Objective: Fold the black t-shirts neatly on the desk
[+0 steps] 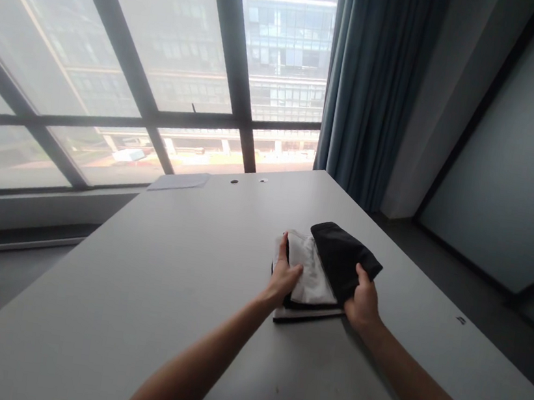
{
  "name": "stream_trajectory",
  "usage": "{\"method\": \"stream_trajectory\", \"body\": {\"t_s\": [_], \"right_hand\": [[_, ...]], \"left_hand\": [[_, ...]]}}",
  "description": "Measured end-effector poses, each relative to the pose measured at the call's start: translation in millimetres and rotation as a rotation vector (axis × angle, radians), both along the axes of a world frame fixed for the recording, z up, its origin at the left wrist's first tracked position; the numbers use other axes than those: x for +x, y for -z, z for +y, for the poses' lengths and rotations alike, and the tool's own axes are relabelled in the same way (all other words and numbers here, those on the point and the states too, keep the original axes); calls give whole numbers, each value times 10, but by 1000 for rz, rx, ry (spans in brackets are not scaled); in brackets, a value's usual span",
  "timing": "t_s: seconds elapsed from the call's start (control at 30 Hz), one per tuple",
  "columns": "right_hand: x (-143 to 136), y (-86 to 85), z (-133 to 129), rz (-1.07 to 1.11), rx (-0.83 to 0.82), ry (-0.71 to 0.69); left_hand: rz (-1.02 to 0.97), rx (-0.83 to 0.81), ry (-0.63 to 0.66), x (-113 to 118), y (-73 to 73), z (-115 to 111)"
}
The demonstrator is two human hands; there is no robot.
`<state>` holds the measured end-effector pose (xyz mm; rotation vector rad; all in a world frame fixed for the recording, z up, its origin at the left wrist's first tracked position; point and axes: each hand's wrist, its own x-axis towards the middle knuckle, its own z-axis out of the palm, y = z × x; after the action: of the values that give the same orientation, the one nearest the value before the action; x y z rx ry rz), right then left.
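A folded black-and-white cloth (pixel 318 276) rests on the white table, its white inner side facing up and its black side turned over at the right. My left hand (pixel 285 274) grips its left edge, thumb across the white fabric. At the right, my right hand (pixel 362 301) pinches the raised black flap, thumb on top and the other fingers hidden underneath. Layers with black edging show along the near side. Whether it is a garment or another kind of cloth item, I cannot tell.
The white table (pixel 161 291) stretches to the window (pixel 190 39). Papers (pixel 179 182) lie at its far left corner, near two round cable holes. A blue curtain (pixel 374 96) hangs behind the far right corner. A small dark mark (pixel 461 321) sits near the right edge.
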<state>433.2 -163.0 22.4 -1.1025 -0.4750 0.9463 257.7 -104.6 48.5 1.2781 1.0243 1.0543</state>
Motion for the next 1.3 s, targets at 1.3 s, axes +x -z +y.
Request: {"method": "stream_trajectory", "body": {"t_s": [1.3], "right_hand": [[252,-87,447,-1710,-249,-246]], "left_hand": [[-45,83,-322,-1613,-1355,31]]}}
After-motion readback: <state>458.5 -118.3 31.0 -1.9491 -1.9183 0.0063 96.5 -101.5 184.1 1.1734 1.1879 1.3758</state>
